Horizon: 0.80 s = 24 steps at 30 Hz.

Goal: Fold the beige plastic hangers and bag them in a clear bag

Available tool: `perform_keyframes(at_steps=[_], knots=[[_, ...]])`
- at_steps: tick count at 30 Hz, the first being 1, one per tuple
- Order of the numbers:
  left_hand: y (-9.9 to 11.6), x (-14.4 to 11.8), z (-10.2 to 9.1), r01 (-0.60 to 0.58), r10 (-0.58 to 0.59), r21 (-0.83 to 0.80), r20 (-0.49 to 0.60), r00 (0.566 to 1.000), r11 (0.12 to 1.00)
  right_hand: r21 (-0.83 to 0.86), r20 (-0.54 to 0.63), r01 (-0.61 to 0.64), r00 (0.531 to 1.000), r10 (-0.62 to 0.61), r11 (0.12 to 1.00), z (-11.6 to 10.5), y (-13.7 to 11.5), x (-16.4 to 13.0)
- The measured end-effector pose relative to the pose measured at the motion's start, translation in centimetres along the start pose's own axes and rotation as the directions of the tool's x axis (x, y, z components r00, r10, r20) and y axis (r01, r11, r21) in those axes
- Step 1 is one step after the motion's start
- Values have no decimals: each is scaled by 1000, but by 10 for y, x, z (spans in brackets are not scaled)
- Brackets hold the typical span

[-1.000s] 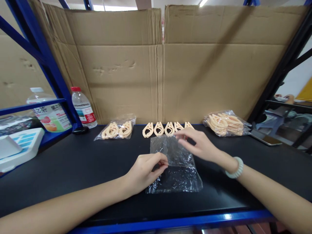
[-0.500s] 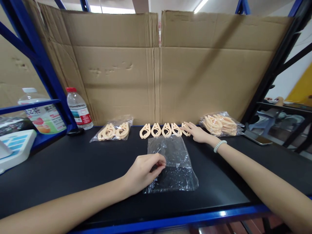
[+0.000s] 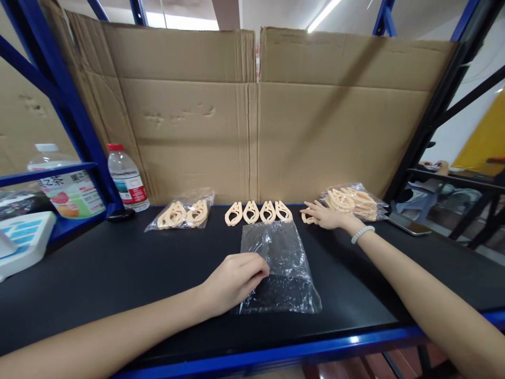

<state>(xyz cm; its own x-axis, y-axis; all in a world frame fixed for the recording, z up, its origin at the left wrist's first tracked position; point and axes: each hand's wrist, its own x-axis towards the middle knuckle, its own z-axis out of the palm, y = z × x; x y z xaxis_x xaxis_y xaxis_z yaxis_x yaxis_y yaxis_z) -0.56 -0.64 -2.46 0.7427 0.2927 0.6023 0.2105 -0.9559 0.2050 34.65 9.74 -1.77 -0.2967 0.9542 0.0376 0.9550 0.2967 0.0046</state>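
Bright, even overhead light, wide-angle warp at the edges

We see a ceiling strip light (image 3: 322, 15) shining from above and daylight glowing at the right; a diagonal shadow crosses the cardboard (image 3: 252, 116), glare glints on the clear plastic bag (image 3: 282, 263) and the shelf's blue front edge (image 3: 347, 341), the uprights bow outward, and the near forearms look stretched and slightly soft.

Both my forearms bare, no sleeves in view. Left hand (image 3: 236, 279): no ring, no watch, nothing at the wrist. Right hand (image 3: 324, 216): pale beaded bracelet (image 3: 362, 233) round the wrist, smooth rounded beads, whitish-green. Fingernails short, unpainted as far as visible.
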Motion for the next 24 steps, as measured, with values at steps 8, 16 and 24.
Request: perform_keyframes(at_steps=[8, 16, 24], knots=[[4, 2, -8, -145, 142, 40, 76, 987, 989, -44, -114, 46, 992, -51, 998, -12, -18, -17], [0, -1, -4, -199, 195, 88, 48, 980, 976, -84, -225, -3, 974, -16, 996, -6, -66, -43], [1, 0, -2, -213, 211, 133, 35, 977, 968, -47, -326, 118, 937, -127, 992, 0, -102, -138]])
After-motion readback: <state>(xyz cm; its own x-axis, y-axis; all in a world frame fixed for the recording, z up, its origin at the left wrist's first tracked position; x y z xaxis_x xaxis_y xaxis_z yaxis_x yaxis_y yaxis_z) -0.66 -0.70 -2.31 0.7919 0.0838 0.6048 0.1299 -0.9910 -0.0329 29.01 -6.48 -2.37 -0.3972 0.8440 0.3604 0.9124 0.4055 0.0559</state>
